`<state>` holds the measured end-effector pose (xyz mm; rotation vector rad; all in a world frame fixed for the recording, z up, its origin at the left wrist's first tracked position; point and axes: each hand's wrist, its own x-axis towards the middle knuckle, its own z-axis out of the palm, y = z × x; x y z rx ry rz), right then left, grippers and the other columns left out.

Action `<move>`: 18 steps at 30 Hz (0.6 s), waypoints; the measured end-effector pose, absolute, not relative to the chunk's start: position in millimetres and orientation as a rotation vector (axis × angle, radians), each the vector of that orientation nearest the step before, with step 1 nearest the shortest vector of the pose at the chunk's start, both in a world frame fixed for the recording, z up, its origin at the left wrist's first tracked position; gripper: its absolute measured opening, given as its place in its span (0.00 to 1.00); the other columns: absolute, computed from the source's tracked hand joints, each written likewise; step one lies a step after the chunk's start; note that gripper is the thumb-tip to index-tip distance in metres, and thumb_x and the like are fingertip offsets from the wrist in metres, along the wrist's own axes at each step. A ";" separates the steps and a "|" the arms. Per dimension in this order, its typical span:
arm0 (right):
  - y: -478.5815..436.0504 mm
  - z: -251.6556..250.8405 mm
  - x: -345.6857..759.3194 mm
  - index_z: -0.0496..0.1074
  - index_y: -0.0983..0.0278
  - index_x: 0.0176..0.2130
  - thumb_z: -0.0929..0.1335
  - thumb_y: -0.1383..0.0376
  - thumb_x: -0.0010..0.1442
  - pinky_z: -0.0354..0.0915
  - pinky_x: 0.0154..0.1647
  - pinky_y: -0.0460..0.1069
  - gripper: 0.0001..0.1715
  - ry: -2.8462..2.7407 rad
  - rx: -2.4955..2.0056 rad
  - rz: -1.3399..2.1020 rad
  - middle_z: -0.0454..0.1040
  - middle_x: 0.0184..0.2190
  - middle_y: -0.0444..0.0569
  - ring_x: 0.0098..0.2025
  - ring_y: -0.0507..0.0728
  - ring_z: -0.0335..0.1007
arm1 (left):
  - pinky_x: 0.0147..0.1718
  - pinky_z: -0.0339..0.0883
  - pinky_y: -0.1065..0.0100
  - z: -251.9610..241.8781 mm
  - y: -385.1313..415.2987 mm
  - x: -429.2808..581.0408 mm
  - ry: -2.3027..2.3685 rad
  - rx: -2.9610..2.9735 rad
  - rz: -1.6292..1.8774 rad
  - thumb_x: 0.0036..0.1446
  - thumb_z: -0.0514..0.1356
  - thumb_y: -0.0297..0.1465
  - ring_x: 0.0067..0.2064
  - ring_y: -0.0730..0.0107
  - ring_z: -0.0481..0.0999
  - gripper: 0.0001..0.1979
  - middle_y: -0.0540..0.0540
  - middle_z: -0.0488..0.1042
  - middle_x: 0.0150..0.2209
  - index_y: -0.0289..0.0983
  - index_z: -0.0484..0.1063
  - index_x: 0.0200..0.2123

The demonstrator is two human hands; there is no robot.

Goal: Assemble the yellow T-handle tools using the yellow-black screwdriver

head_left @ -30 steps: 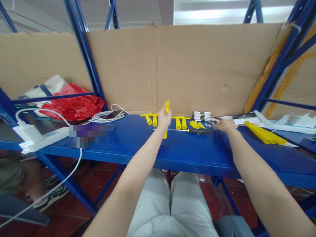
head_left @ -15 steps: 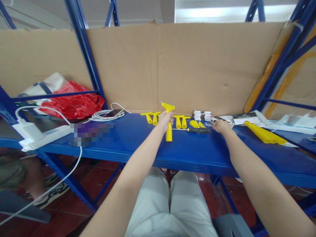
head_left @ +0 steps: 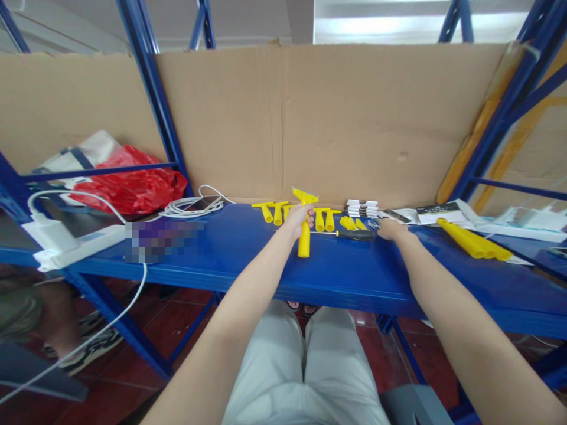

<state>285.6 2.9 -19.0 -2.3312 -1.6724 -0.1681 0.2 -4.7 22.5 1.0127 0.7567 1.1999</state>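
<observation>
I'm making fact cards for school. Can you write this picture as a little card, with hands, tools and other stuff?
Left hand: gripping a yellow T-shaped tool
Right hand: near the screwdriver; can't tell whether it holds anything
Screwdriver: black handle, lying on the blue shelf
Left side: red bag, coiled white cable
Back: cardboard

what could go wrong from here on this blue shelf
The right hand is close to the handle end of the screwdriver and could knock it. The small yellow pieces behind that handle might scatter if brushed. The white cable hanging past the front edge of the shelf could snag.
</observation>
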 end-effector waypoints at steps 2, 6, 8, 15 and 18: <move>-1.0 -14.8 279.0 0.74 0.70 0.51 0.66 0.69 0.54 0.66 0.51 0.56 0.25 -1.679 -2.456 -0.095 0.74 0.49 0.67 0.54 0.67 0.71 | 0.13 0.46 0.80 22.0 -4.5 0.3 0.753 1.003 1.190 0.56 0.54 0.19 0.12 0.85 0.53 0.12 0.60 0.58 0.15 0.38 0.57 0.26; -8.1 -7.1 266.1 0.73 0.76 0.53 0.64 0.71 0.57 0.66 0.50 0.52 0.25 -1.778 -2.503 -0.105 0.73 0.51 0.70 0.54 0.65 0.71 | 0.13 0.46 0.80 21.2 -4.1 1.0 0.746 0.987 1.177 0.56 0.53 0.19 0.12 0.85 0.53 0.11 0.59 0.58 0.15 0.38 0.57 0.26; -9.5 -5.7 262.5 0.74 0.76 0.51 0.64 0.71 0.57 0.67 0.50 0.52 0.23 -1.813 -2.506 -0.138 0.73 0.50 0.70 0.54 0.65 0.71 | 0.13 0.46 0.80 20.8 -3.7 1.5 0.743 0.980 1.162 0.56 0.54 0.19 0.12 0.85 0.53 0.11 0.59 0.58 0.15 0.38 0.57 0.26; -10.3 -3.1 260.8 0.74 0.77 0.50 0.65 0.73 0.56 0.66 0.50 0.51 0.23 -1.857 -2.469 -0.208 0.73 0.51 0.69 0.54 0.66 0.71 | 0.12 0.46 0.79 18.3 -1.7 2.2 0.726 1.030 1.100 0.55 0.55 0.19 0.12 0.84 0.53 0.11 0.59 0.58 0.15 0.38 0.58 0.25; -11.7 1.2 261.9 0.77 0.73 0.42 0.65 0.73 0.54 0.67 0.47 0.51 0.17 -1.789 -2.363 -0.222 0.77 0.43 0.65 0.49 0.65 0.74 | 0.12 0.46 0.80 17.1 -0.5 1.7 0.713 1.044 1.081 0.56 0.55 0.20 0.12 0.85 0.53 0.12 0.59 0.58 0.15 0.38 0.58 0.25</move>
